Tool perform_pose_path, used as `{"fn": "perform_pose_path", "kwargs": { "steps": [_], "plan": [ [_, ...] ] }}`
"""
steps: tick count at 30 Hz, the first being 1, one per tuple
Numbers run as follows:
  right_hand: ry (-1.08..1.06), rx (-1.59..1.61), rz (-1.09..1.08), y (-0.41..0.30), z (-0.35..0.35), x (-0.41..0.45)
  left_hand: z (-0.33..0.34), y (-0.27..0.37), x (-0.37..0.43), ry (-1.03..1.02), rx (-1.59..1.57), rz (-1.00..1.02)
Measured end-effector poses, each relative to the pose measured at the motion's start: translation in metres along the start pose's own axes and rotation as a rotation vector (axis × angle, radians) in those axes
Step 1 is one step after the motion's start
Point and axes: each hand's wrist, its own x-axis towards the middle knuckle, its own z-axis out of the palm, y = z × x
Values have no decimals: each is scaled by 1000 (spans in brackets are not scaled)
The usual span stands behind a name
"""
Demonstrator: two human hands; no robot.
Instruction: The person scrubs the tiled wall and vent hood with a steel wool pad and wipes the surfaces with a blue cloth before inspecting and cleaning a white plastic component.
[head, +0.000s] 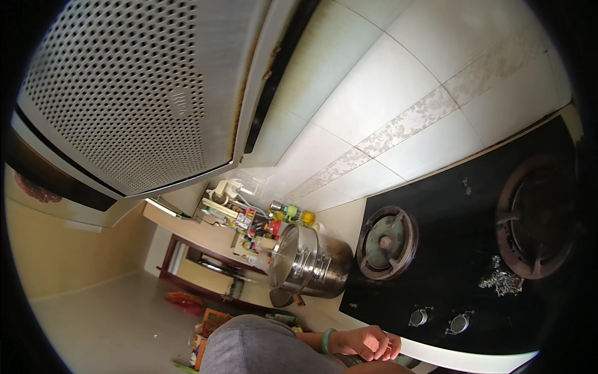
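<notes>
My left hand (pixel 366 342), with a green bangle at its wrist, is at the bottom, near the front edge of the black glass gas cooktop (pixel 434 262). Its fingers are curled; whether they hold anything cannot be told. Part of my other forearm shows at the bottom rim, and my right hand is out of view. Two control knobs, the left one (pixel 418 317) and the right one (pixel 459 322), lie beyond my left hand. Neither the smaller burner (pixel 387 243) nor the larger burner (pixel 537 217) has a pot on it.
A stacked steel steamer pot (pixel 327 262) with a glass lid stands left of the cooktop. Bottles and jars, one with yellow contents (pixel 307 218), crowd the counter behind it. A perforated range hood (pixel 140 93) hangs at upper left, beside the tiled wall (pixel 373 93).
</notes>
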Motion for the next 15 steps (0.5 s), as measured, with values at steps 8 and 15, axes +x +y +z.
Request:
{"fn": "perform_pose_path", "kwargs": {
  "steps": [8, 15],
  "plan": [
    [209, 262, 270, 100, 5, -147, 0, 53, -19, -324, 111, 21],
    [347, -647, 275, 167, 90, -285, 6, 80, -55, -515, 173, 117]
  ]
}}
